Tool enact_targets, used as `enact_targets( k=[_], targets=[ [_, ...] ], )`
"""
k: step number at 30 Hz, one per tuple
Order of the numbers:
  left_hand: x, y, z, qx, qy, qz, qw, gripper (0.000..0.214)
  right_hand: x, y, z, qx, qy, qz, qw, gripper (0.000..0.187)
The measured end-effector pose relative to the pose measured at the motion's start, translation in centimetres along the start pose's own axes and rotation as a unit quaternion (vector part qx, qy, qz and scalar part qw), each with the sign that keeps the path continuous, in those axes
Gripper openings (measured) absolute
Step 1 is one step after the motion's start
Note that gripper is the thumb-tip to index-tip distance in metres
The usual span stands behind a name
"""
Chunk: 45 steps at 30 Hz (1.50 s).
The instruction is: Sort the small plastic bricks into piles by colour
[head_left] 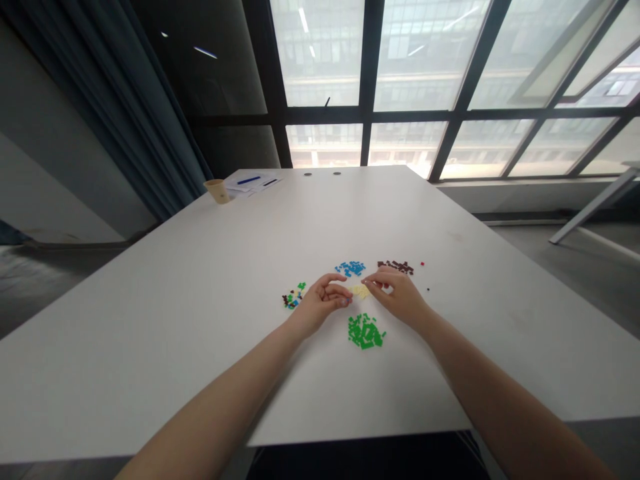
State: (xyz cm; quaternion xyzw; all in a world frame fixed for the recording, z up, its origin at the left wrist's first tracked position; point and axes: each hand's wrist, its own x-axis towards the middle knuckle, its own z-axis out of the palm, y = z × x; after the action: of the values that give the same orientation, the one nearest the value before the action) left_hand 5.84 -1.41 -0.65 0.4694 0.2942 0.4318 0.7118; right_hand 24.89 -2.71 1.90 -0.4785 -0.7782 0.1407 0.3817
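Observation:
My left hand (326, 298) is curled just left of the pale yellow pile of small toy bricks (360, 291). Its thumb and a finger are pressed together, with a speck of blue, apparently a small brick, at the tips. From the right, my right hand (394, 291) reaches over the same pile. Its thumb and forefinger are pinched; whatever is between them is too small to make out. Green bricks (366, 332) lie in a heap nearer me, below both hands. Beyond the hands are blue bricks (351, 268) and dark brown bricks (395, 267), the brown partly covered by my right hand.
Left of my left hand lies a mixed-colour group of bricks (292, 299). A red piece (423, 264) and a tiny dark piece (429, 289) lie apart on the right. On the white table's (175, 333) far left stand a paper cup (217, 191) and papers with a blue pen (249, 180).

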Motion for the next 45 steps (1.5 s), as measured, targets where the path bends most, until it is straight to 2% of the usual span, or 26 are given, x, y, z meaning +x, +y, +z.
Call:
enact_targets(
  k=[7,14,23,30,36,42,45],
  targets=[
    [-0.2,0.4,0.1,-0.024,-0.006,-0.015,1.0,0.05,-0.2,-0.5,0.2,0.023,-0.005,-0.028,0.999,0.016],
    [-0.2,0.2,0.0,-0.018,-0.004,-0.027,0.999,0.045,-0.1,-0.6,0.1,0.031,0.011,-0.028,0.999,0.016],
    [-0.3,-0.1,-0.2,-0.064,-0.009,-0.071,0.995,0.041,-0.2,-0.6,0.2,0.034,0.021,-0.035,0.999,0.016],
    [-0.4,-0.3,-0.2,-0.115,-0.017,-0.127,0.985,0.043,-0.6,-1.6,0.8,0.028,0.063,-0.101,0.992,0.013],
    [-0.4,-0.6,-0.2,-0.116,-0.025,-0.113,0.986,0.043,-0.8,-2.7,1.8,-0.018,0.066,-0.14,0.988,0.011],
    [-0.4,-0.6,0.1,-0.076,-0.027,-0.088,0.993,0.042,-0.9,-3.2,1.8,-0.091,0.038,-0.144,0.985,0.013],
    [-0.2,0.3,-0.5,0.043,0.011,-0.058,0.997,0.041,-0.4,-2.8,1.7,-0.126,0.025,-0.124,0.984,0.014]
  ],
)
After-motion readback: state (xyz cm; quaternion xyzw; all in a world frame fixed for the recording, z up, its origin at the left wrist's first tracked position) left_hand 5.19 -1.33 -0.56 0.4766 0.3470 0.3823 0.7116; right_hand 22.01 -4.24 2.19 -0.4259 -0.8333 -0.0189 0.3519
